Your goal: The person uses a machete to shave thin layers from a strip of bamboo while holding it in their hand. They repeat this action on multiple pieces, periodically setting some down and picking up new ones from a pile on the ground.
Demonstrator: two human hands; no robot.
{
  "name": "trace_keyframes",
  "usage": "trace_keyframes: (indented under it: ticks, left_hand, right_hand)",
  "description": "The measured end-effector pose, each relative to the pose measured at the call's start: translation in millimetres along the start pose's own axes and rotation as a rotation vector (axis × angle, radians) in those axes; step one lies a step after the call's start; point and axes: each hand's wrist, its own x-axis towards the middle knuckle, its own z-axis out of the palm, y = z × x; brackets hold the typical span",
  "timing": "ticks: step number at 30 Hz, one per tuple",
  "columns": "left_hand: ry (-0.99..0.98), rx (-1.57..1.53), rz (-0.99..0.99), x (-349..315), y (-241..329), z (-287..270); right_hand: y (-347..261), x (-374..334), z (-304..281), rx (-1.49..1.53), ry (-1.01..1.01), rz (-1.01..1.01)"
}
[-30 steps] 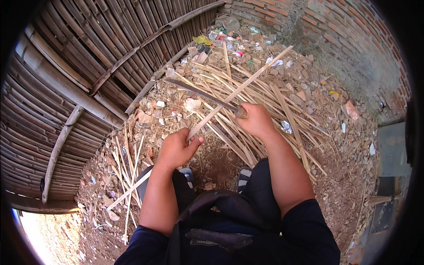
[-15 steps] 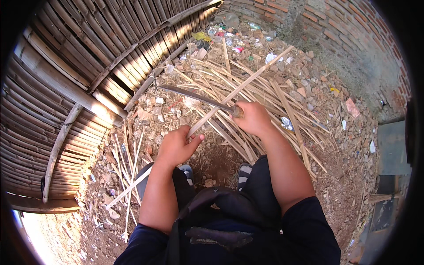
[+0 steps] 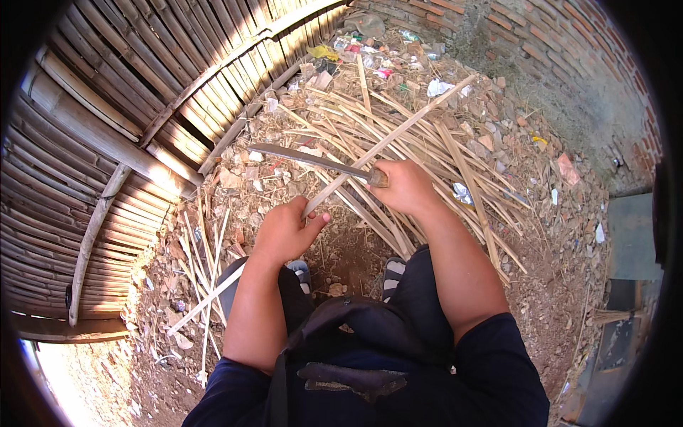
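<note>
My left hand (image 3: 286,231) is closed around a long pale bamboo strip (image 3: 407,136). From that grip the strip slants up to the far right; its other end shows beyond my left forearm, at the lower left. A machete (image 3: 306,156) with a dark blade and a wooden handle is gripped in my right hand (image 3: 403,186). Its blade points left and crosses the strip just ahead of my left hand. Whether the edge bites into the strip or only rests against it, I cannot tell.
Many loose bamboo strips (image 3: 427,153) lie heaped on the ground ahead, and a smaller bunch (image 3: 206,274) lies left of my leg. Rubble and litter (image 3: 370,53) spread toward the back. A bamboo wall (image 3: 92,192) stands at left, a brick wall (image 3: 555,92) at right.
The machete's blade has tilted, its tip now slightly lower and nearer to level. My right hand has shifted a little left; my left hand keeps its hold on the strip.
</note>
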Motion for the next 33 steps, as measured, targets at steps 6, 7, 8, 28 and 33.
trace_keyframes:
  ticks: [6,7,8,28,33]
  left_hand:
    - [-0.003,0.006,0.001,0.4,-1.1,1.2]
    - [-0.001,0.008,0.007,0.5,-1.1,1.3]
    - [-0.003,0.008,0.006,0.6,-1.4,1.9]
    - [0.046,-0.006,0.027,-0.6,-10.9,6.5]
    - [0.093,-0.008,0.032,-3.4,-6.8,4.4]
  right_hand:
    - [0.1,0.9,0.8,-0.008,-0.038,0.006]
    - [0.4,0.8,0.7,-0.014,-0.042,-0.003]
    - [0.6,0.6,1.0,-0.020,-0.046,-0.011]
    - [-1.0,1.5,4.9,-0.098,-0.019,-0.040]
    - [12.2,12.5,-1.1,0.089,0.171,0.122]
